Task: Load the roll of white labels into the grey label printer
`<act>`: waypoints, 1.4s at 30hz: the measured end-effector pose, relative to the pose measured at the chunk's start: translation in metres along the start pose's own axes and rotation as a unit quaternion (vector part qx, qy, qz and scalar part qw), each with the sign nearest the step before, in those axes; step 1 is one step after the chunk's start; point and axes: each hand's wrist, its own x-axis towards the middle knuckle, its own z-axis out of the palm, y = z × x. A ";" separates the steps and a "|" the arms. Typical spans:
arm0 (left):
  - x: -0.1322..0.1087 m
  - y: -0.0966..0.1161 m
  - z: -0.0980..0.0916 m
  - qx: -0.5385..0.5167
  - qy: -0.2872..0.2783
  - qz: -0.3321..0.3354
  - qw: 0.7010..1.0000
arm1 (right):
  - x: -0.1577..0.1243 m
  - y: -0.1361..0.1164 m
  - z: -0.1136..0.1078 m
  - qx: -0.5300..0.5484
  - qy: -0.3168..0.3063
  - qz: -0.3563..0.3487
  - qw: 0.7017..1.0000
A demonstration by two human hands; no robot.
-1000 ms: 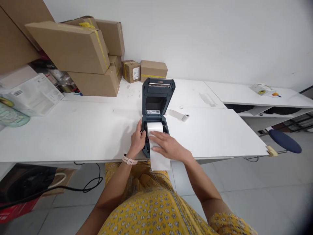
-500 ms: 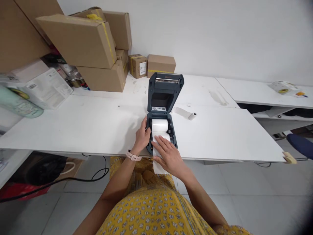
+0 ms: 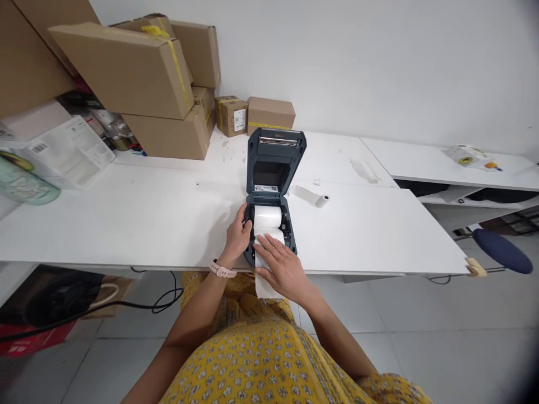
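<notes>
A dark grey label printer [image 3: 275,147] stands on the white table with its lid raised. Inside it sits a white label roll [image 3: 268,216], and its paper strip [image 3: 266,289] runs over the printer's front and hangs past the table edge. My left hand [image 3: 238,235], with a pink watch band on the wrist, grips the left side of the printer, its fingers partly hidden behind the casing. Flat on the paper strip lies my right hand [image 3: 283,266], fingers stretched out over the printer's front. A small, partly unrolled paper roll [image 3: 322,201] rests to the right of the printer.
Cardboard boxes [image 3: 126,73] are piled at the back left, with two smaller ones, a taped box [image 3: 231,116] and a long box [image 3: 272,115], by the wall. A green bottle [image 3: 25,182] lies far left. A blue stool [image 3: 501,249] stands beyond the table's right end.
The whole view has shifted slightly, so everything sits a little further left. Both hands keep nearly the same place on the printer and paper strip.
</notes>
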 end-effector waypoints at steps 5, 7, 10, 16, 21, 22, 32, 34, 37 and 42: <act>0.000 0.001 0.002 -0.007 0.000 -0.006 1.000 | -0.001 0.003 0.002 0.009 0.014 -0.005 1.000; 0.000 0.001 0.003 -0.015 0.003 -0.002 1.000 | -0.002 0.003 0.003 0.009 0.019 -0.007 1.000; -0.003 0.002 0.003 -0.033 0.006 -0.003 0.999 | -0.003 0.002 0.003 0.001 0.022 -0.009 1.000; -0.026 0.008 0.005 -0.049 -0.005 -0.034 0.998 | -0.005 0.002 -0.001 0.009 0.032 -0.020 0.999; -0.044 0.014 0.004 -0.028 -0.018 -0.006 0.999 | -0.007 0.003 -0.001 0.029 0.049 -0.018 0.998; -0.045 0.015 0.002 -0.011 -0.024 0.007 1.000 | -0.008 0.003 0.000 0.034 0.054 -0.017 0.998; -0.048 0.021 -0.006 0.147 -0.071 0.020 0.986 | 0.018 0.044 -0.050 0.209 0.298 0.050 0.930; -0.050 0.021 -0.006 0.146 -0.075 0.023 0.986 | 0.051 0.074 -0.070 0.200 0.371 0.102 0.901; -0.052 0.020 -0.005 0.112 -0.083 0.029 0.990 | 0.111 0.118 -0.090 0.268 0.381 0.122 0.876; -0.059 0.019 -0.003 0.009 -0.087 -0.013 0.996 | 0.164 0.140 -0.098 0.349 0.321 0.113 0.873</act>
